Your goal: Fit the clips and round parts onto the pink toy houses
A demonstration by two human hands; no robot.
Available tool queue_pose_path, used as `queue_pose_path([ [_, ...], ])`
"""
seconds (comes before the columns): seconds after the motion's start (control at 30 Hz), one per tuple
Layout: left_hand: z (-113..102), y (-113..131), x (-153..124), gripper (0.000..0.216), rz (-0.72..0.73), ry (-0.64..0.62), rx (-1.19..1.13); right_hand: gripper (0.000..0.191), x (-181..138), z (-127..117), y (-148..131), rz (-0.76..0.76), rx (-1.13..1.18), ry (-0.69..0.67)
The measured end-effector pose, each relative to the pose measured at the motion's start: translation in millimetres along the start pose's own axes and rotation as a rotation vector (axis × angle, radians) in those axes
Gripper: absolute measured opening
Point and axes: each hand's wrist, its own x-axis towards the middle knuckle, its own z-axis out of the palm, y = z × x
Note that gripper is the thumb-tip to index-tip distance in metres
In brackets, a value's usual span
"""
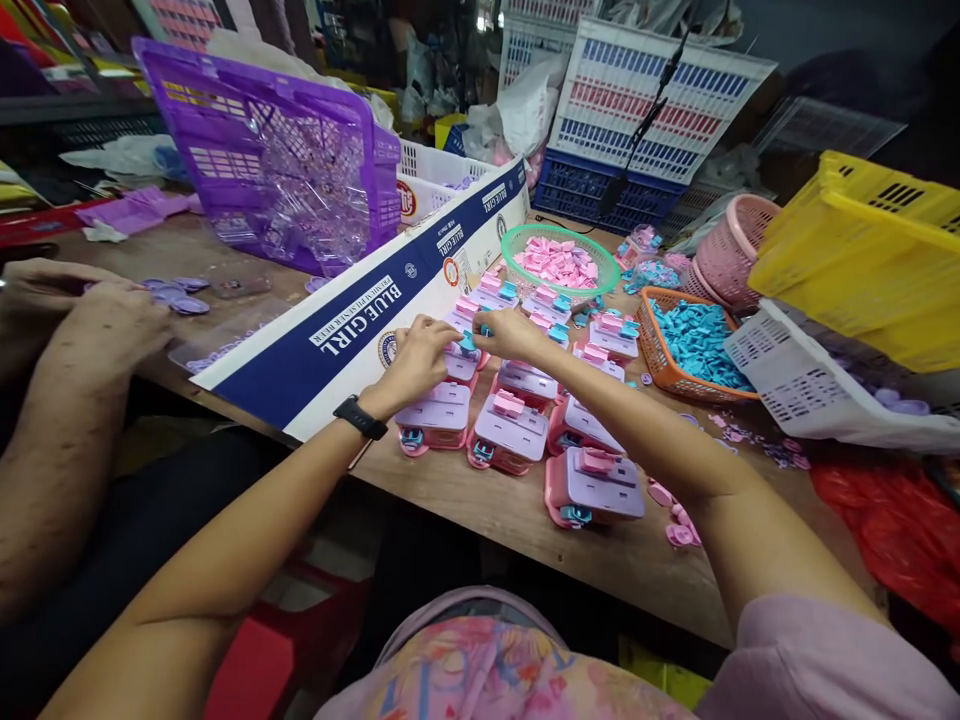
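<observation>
Cardboard point(360, 350) is bearing upside-down "BLUE GIRL PREMIUM PILSENER BEER" beside lilac-topped pink plastic boxes point(511, 430) with turquoise clips point(576, 516), standing on the wooden table point(495, 500). Over one, the left hand point(420, 362) is holding its fingers bent, slightly apart; the right hand point(508, 332) is bunching its fingers, pinching what I cannot tell.

Cardbd wall point(352, 335) L, tbl edge point(484, 505) free

boxes point(511, 432): smooth plastic, soft sheen | table point(465, 497): smooth wood, matt | divider point(356, 322): printed cardboard | purple basket point(178, 125): plastic, glossy | bag point(874, 515): thin plastic, crinkled, shiny | sleeve point(832, 660): matt cloth
</observation>
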Motion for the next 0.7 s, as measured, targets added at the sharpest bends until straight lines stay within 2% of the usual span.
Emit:
queue_pose_path([
  [0.1,5,-7,0,0.057,0.078,-0.13,0.124,0.024,4,2,-5,0.0,-0.091,-0.031],
  [0.3,7,-15,5,0.064,0.127,-0.246,0.177,0.031,5,2,-11,-0.056,-0.212,-0.049],
  [0.53,7,-14,6,0.047,0.157,-0.227,0.214,0.037,-3,10,-22,-0.039,-0.239,-0.023],
  [0.63,3,-9,11,0.038,0.163,-0.243,0.25,0.032,-1,8,-13,-0.053,-0.177,-0.03],
  [0.7,-1,-4,13,0.036,0.142,-0.234,0.238,0.026,-2,6,-2,-0.085,-0.055,-0.035],
])
